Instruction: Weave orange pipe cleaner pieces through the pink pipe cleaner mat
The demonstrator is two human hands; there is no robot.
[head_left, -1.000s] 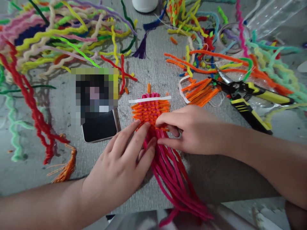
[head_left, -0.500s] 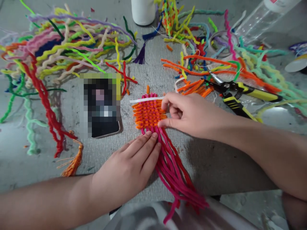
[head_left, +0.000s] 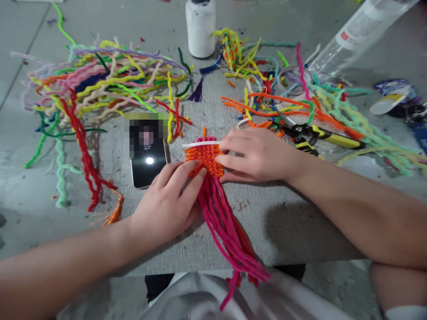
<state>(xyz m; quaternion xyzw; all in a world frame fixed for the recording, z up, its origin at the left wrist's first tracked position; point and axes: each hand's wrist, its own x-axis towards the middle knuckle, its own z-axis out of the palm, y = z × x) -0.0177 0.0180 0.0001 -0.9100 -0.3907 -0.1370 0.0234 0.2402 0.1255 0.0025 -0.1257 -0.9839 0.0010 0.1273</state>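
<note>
A small woven patch [head_left: 208, 161] of orange and magenta pipe cleaners lies flat on the grey table, a white strip [head_left: 202, 143] crossing its top. My left hand [head_left: 170, 191] grips the patch's lower left edge with bent fingertips. At the right edge, the fingers of my right hand [head_left: 256, 153] close on the orange ends and hide part of that side. Long magenta pipe cleaners [head_left: 230, 235], with some red ones among them, trail from the bottom of the patch over the table's near edge.
A phone [head_left: 148, 155] lies left of the patch, before a heap of wavy coloured pipe cleaners [head_left: 110, 84]. Yellow-black pliers [head_left: 330, 133] rest beyond my right forearm among orange stems. A white bottle [head_left: 201, 31] and a clear plastic bottle [head_left: 356, 40] are farther back.
My left hand has moved up from the magenta strands to the patch's lower left edge. My right hand's fingers have shifted along the right edge. The camera view has tilted up slightly.
</note>
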